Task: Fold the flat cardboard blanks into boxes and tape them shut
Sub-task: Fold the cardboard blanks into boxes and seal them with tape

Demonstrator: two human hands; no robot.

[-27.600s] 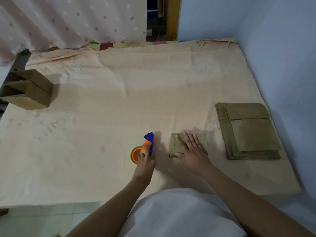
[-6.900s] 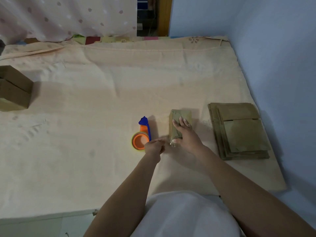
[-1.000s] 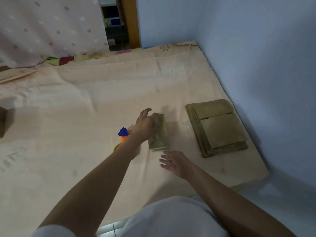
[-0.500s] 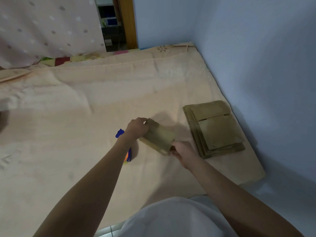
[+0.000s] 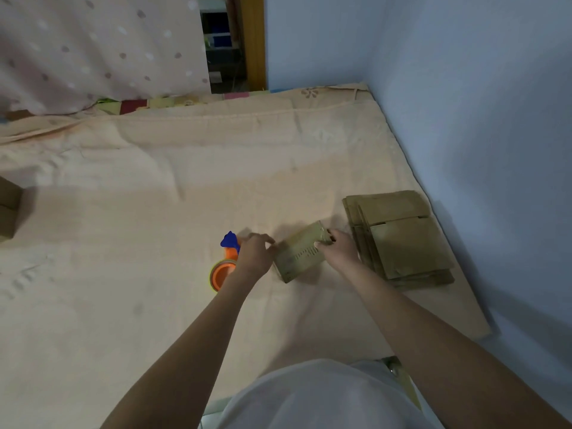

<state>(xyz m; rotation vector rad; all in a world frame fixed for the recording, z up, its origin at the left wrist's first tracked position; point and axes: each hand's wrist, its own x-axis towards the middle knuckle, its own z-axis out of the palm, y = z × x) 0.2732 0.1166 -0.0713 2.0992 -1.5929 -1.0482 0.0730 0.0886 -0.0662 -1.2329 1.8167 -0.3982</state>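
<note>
- Since half a second ago, both hands have turned the folded cardboard box (image 5: pixel 298 254) so that its printed face now looks up, and it sits nearer the bedsheet (image 5: pixel 154 193).
- Left hand (image 5: pixel 255 254) grips the box's left end with curled fingers; its fingertips are hidden behind the cardboard.
- Right hand (image 5: pixel 340 249) holds the box's far right corner, fingers curled over the edge.
- One box lies between the two hands, tilted, with its near corner close to the sheet; whether it touches cannot be told.
- One tape dispenser (image 5: pixel 225 265), orange with a blue tip, lies just left of the left hand, partly hidden by the wrist.
- One stack of flat cardboard blanks (image 5: pixel 402 239) lies just beyond the right hand, near the blue wall (image 5: pixel 479 119); the number of blanks cannot be counted.
- Finished boxes (image 5: pixel 7 209) are cut off at the left edge; their count is unclear.
- A dotted curtain (image 5: pixel 93 48) hangs behind the bed.
</note>
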